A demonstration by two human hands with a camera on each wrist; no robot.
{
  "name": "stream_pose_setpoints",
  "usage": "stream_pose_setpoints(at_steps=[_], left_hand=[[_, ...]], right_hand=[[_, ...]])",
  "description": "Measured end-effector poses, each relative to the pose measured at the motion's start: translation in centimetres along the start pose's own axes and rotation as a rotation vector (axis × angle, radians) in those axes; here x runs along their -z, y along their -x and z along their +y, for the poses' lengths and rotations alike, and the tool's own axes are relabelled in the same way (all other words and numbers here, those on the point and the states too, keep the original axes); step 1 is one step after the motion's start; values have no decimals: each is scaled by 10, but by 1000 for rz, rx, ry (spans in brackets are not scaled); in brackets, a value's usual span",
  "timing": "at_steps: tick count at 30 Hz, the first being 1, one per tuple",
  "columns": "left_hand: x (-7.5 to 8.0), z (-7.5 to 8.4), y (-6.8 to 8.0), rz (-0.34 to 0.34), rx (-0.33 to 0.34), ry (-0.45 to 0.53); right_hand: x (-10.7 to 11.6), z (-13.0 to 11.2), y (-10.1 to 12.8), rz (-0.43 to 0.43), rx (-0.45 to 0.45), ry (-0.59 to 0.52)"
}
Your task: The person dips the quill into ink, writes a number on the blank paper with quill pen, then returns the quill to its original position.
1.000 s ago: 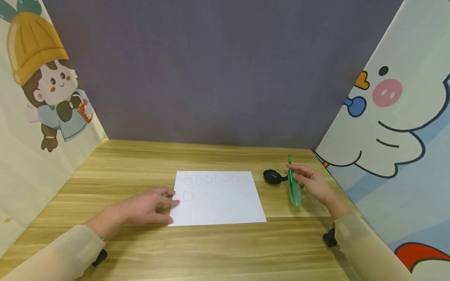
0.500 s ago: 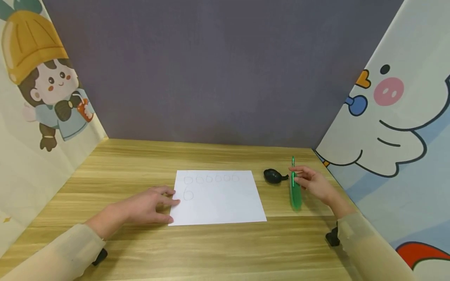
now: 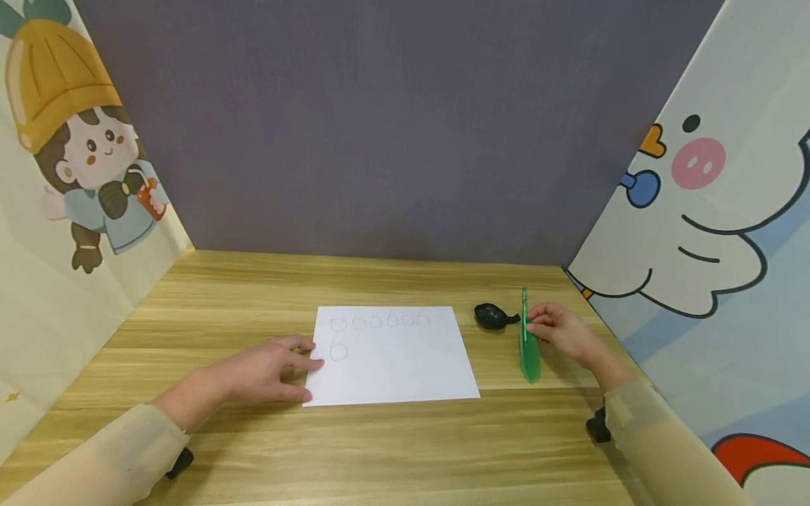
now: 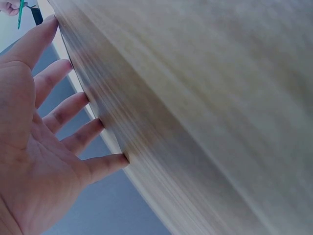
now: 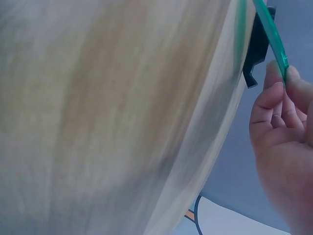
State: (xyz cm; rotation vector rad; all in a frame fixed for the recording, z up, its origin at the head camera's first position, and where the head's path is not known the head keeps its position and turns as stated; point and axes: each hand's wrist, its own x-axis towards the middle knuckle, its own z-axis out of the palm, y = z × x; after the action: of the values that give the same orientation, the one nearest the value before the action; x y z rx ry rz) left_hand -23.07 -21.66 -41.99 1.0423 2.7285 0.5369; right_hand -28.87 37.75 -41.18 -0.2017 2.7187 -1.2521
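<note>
A plain grey-purple wall is closing off the far side of the scene, with cartoon-printed panels standing at the left and right: a child in a yellow hat on the left, a white pink-cheeked creature on the right. Between them a light wooden worktop (image 3: 253, 450) is carrying everything.

A white sheet of paper (image 3: 405, 365) is lying flat near the middle of the worktop, with a faint row of pencilled round figures along its far edge and one more figure below them at the left.

The left hand (image 3: 266, 371) is resting palm down on the worktop at the paper's near left corner, its fingers spread and nearly straight, the fingertips touching the sheet's left edge. The left wrist view is showing the same spread fingers (image 4: 58, 115) lying against the surface.

To the right of the paper, the right hand (image 3: 560, 332) is pinching a green feather-shaped pen (image 3: 527, 344) between thumb and fingertips, holding it roughly upright with the broad feather end pointing toward the near side and the thin tip pointing up and away. In the right wrist view the fingertips (image 5: 281, 93) are curling round the slim green shaft (image 5: 271, 36).

A small black holder (image 3: 490, 317) is sitting on the worktop just left of the pen, between it and the paper's far right corner.
</note>
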Motion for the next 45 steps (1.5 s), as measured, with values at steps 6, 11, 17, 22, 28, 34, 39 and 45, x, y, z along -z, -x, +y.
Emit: stream_pose_setpoints(at_steps=[6,11,17,22,28,34,39,45], left_hand=[[-1,-1,0,2,8,-6],[-1,-1,0,5,2,-10],[-1,-2,0,6,3,-7],[0,-2,0,4,10,-3],[-1,-2,0,3,15,0],[-1,-2,0,7,-4,-5],[-1,-2,0,7,-6,-5],[0,-1,1,2,-1,1]], right_hand=[[-3,1,-2,10,-25,24],[-2,3,-2,21,-26,36],[-1,9,-1,6,-17,44],[-1,10,1,-44,-32,52],[-3,8,4,-75,-45,71],[-4,7,5,-84,-22,95],[-4,6,5,-94,-21,94],[-5,7,5,-101,-32,100]])
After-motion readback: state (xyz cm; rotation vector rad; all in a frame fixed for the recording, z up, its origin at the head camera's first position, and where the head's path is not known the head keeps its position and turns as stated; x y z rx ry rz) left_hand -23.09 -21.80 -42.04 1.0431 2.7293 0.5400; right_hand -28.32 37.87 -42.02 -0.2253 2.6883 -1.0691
